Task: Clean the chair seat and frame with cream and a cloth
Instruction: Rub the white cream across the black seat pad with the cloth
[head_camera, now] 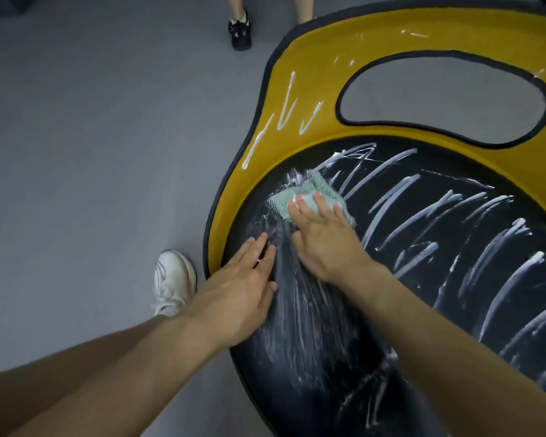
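The chair's black seat [438,294] fills the right half of the view, streaked with white cream lines [401,190]. Around it runs the yellow frame [300,89], black-edged, with thinner cream lines on its left part. A pale green cloth [312,192] lies on the seat near the frame's inner edge. My right hand [325,238] presses flat on the cloth with straight fingers. My left hand [243,288] rests flat on the seat's left side, fingers straight, holding nothing. Cream is smeared thin between and below both hands.
Grey floor [92,152] lies to the left of the chair. My white shoe [172,280] stands beside the seat's left edge. Another person's legs and a black shoe [240,33] stand at the top, close to the frame. The frame has an oval cut-out [442,96].
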`<state>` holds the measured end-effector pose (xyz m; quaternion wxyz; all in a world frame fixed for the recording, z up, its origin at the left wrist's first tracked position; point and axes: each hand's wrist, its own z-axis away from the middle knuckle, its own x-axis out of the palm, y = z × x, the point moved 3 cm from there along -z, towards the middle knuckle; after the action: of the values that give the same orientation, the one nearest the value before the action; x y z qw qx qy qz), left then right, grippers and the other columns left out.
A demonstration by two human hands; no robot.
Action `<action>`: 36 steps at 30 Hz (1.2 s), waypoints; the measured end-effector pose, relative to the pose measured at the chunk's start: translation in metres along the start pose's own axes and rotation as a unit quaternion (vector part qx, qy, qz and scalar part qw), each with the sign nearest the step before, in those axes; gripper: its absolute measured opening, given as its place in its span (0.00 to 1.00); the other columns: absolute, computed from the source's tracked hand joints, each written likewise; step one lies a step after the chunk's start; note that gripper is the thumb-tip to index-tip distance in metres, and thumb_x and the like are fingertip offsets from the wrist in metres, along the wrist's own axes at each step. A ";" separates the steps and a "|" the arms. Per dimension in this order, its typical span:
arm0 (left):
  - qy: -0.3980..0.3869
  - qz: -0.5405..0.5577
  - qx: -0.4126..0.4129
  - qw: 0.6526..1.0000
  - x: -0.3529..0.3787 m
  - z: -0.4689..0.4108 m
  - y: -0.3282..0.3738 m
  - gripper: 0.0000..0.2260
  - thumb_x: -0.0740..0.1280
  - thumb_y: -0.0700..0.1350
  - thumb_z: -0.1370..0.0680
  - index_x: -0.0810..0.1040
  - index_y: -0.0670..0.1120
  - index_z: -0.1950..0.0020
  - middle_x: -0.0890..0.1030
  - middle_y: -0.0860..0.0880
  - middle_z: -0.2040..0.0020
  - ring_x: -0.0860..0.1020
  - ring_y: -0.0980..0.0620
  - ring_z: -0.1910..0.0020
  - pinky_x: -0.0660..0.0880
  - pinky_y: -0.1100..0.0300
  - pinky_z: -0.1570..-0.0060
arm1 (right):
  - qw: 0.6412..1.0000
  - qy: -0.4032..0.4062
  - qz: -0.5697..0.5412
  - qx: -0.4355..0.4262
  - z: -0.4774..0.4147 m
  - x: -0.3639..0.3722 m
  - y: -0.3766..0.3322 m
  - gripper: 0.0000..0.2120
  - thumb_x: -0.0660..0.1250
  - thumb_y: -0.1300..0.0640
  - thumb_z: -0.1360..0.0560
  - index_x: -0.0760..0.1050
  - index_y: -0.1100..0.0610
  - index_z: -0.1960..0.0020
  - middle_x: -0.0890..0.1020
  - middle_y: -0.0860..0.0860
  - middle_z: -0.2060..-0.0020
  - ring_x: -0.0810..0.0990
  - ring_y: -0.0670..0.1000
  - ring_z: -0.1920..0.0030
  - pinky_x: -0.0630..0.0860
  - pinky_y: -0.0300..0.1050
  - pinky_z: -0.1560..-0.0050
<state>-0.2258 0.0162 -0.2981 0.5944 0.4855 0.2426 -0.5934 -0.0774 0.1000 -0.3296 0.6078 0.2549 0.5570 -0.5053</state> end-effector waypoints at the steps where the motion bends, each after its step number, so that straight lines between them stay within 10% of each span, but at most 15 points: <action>1: -0.007 -0.001 0.003 1.000 -0.001 0.001 -0.001 0.29 0.51 0.53 0.14 0.42 0.47 0.17 0.36 0.49 0.18 0.37 0.53 0.20 0.34 0.65 0.28 | 1.000 0.001 0.000 0.004 -0.014 -0.002 0.002 0.28 0.49 0.50 0.18 0.49 0.54 0.19 0.51 0.50 0.20 0.43 0.56 0.21 0.43 0.58 0.23; 8: -0.059 -0.010 -0.030 0.998 -0.019 -0.021 -0.005 0.30 0.50 0.54 0.14 0.39 0.46 0.18 0.35 0.48 0.19 0.36 0.50 0.20 0.39 0.57 0.23 | 1.000 0.002 0.004 -0.010 0.009 -0.003 -0.005 0.34 0.39 0.46 0.24 0.56 0.55 0.21 0.58 0.53 0.21 0.50 0.58 0.21 0.51 0.60 0.23; 13: -0.045 -0.004 -0.023 0.999 -0.017 -0.027 0.003 0.30 0.51 0.54 0.14 0.38 0.47 0.18 0.33 0.49 0.19 0.35 0.50 0.20 0.39 0.58 0.24 | 1.000 0.002 -0.005 -0.030 0.099 0.020 -0.004 0.30 0.54 0.52 0.27 0.66 0.54 0.25 0.69 0.49 0.26 0.61 0.56 0.24 0.60 0.54 0.27; 21: -0.061 -0.040 -0.017 0.997 -0.019 -0.046 0.024 0.31 0.49 0.56 0.14 0.38 0.45 0.18 0.32 0.47 0.20 0.35 0.51 0.20 0.38 0.59 0.25 | 0.999 0.005 0.020 0.044 -0.064 -0.031 0.039 0.27 0.47 0.51 0.18 0.50 0.54 0.20 0.52 0.51 0.20 0.45 0.57 0.21 0.46 0.59 0.24; 31: -0.072 -0.033 -0.008 0.997 -0.023 -0.055 0.017 0.32 0.50 0.59 0.15 0.38 0.49 0.18 0.31 0.49 0.20 0.35 0.51 0.20 0.43 0.56 0.22 | 1.000 0.010 -0.003 0.003 0.082 0.010 0.023 0.29 0.52 0.50 0.25 0.68 0.56 0.25 0.70 0.51 0.26 0.63 0.58 0.24 0.61 0.58 0.28; 36: -0.052 -0.052 -0.004 0.997 -0.018 -0.055 0.016 0.32 0.50 0.59 0.15 0.36 0.49 0.19 0.29 0.49 0.21 0.32 0.52 0.21 0.40 0.58 0.24 | 1.000 0.014 0.020 0.012 -0.003 -0.022 0.044 0.30 0.42 0.47 0.22 0.56 0.54 0.21 0.61 0.53 0.22 0.53 0.58 0.21 0.52 0.60 0.24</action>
<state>-0.1978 0.0695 -0.3006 0.5769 0.4380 0.2384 -0.6469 -0.0361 0.1255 -0.3213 0.6072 0.2804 0.5540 -0.4957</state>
